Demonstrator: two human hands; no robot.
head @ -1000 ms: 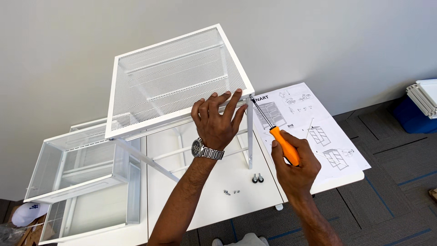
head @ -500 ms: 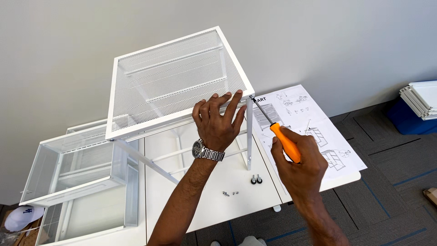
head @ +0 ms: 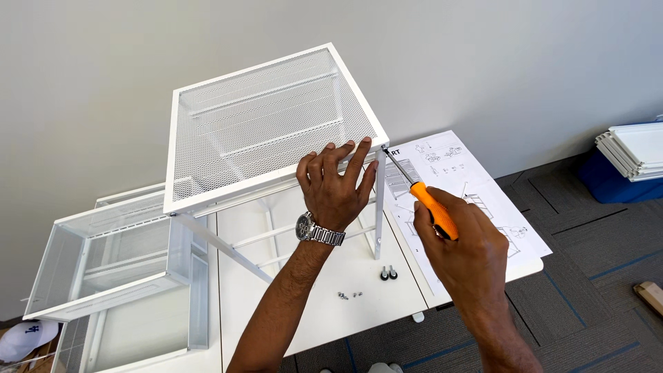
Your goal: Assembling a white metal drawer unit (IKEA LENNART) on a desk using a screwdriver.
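In the head view, the left hand [head: 336, 190] lies flat with its fingers [head: 359, 157] spread open on the near right part of the white perforated metal top panel [head: 262, 117] of a white metal frame unit, the fingertips reaching to just short of the panel's right corner; a silver metal wristwatch [head: 316, 230] sits on that wrist. The right hand [head: 461, 245] is closed around the orange handle of a screwdriver with a thin steel shaft [head: 418, 193], the handle running through the curled fingers and the shaft slanting up and left so that its tip meets the panel's right corner, just right of the left hand's fingertips. A white metal leg [head: 378, 207] drops from that corner down to the white table [head: 331, 276], between the two hands. On the table near the leg's foot lie two small black caster wheels [head: 388, 273] and, a little nearer and to the left, a few small silver screws [head: 347, 295]. Under the right hand lies a white paper instruction sheet with line drawings [head: 476, 186]. At the left a second white mesh-sided frame [head: 103, 266] lies on its side. Far right, on the dark carpet floor [head: 587, 276], white flat panels [head: 635, 148] are stacked on a blue box [head: 615, 185].
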